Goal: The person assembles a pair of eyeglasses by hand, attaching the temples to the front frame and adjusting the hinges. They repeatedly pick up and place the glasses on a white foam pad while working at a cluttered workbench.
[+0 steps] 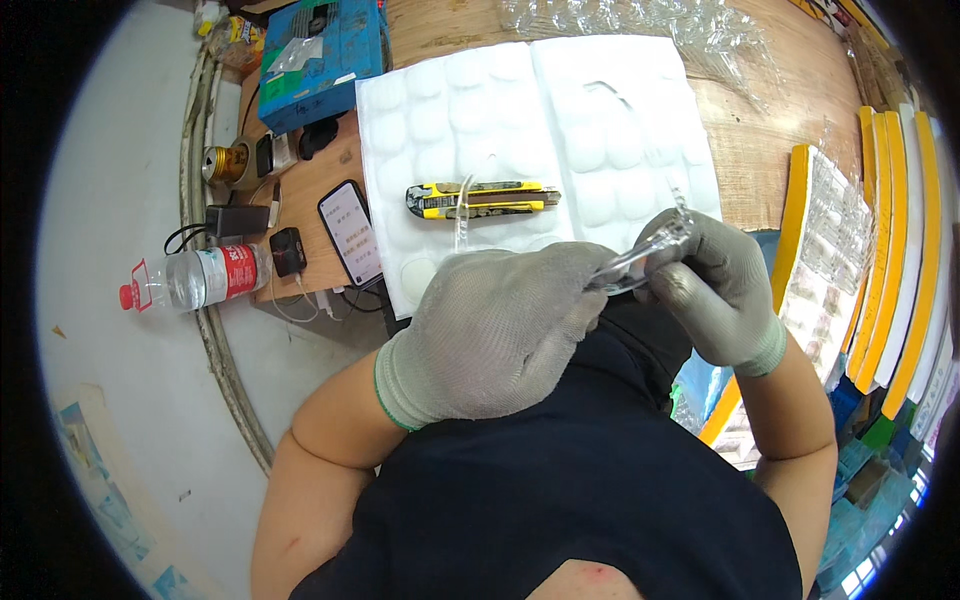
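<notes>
Both my hands wear grey knit gloves. Between them, in front of my chest, is a transparent curved piece (640, 257), glass or plastic. My left hand (500, 330) pinches its left end, with the fingertips partly hidden behind the hand. At the other end, the thumb and fingers of my right hand (715, 285) close on it. Beyond the hands lies a white padded sheet (500, 75) with rounded bumps. On that sheet rests a yellow and black utility knife (500, 200). Another slim transparent piece (462, 215) lies across the knife, and a thin curved one (610, 92) lies farther right.
Many transparent pieces (650, 25) are heaped at the table's far edge. To the left are a phone (350, 230), a blue box (325, 65) and a plastic bottle (205, 278). Yellow-edged white slabs (790, 225) stand at the right, some bearing transparent pieces.
</notes>
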